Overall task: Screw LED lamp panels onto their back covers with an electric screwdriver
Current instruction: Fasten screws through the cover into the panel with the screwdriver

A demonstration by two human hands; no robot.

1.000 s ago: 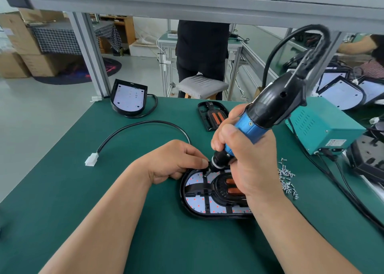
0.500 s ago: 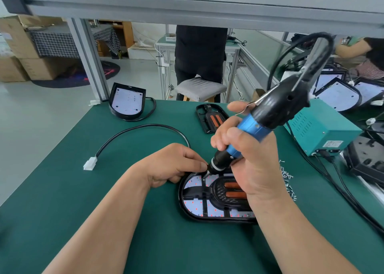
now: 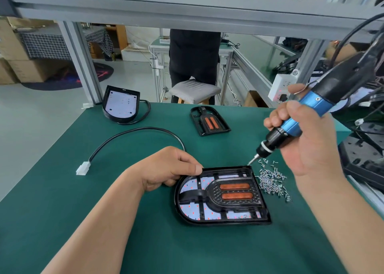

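Observation:
A black D-shaped lamp assembly [image 3: 222, 194] with white LED panel and two orange strips lies flat on the green table [image 3: 62, 201]. My left hand [image 3: 169, 167] grips its upper left rim, thumb on the edge. My right hand [image 3: 307, 140] holds the blue and black electric screwdriver [image 3: 291, 126], tilted, its bit tip hovering at the assembly's upper right corner beside a pile of small silver screws [image 3: 272, 182]. A black cable with a white connector [image 3: 83, 168] curves off behind my left hand.
A second lamp with its white panel up [image 3: 121, 103] stands at the far left of the table, and a black back cover with orange strips [image 3: 209, 123] lies at the far middle. Black parts [image 3: 361, 155] crowd the right edge. A person stands beyond a grey stool [image 3: 194, 91].
My right hand carried the screwdriver from the assembly's upper left, by my left fingers, up and rightward to its upper right corner near the screws. The left hand stayed on the rim.

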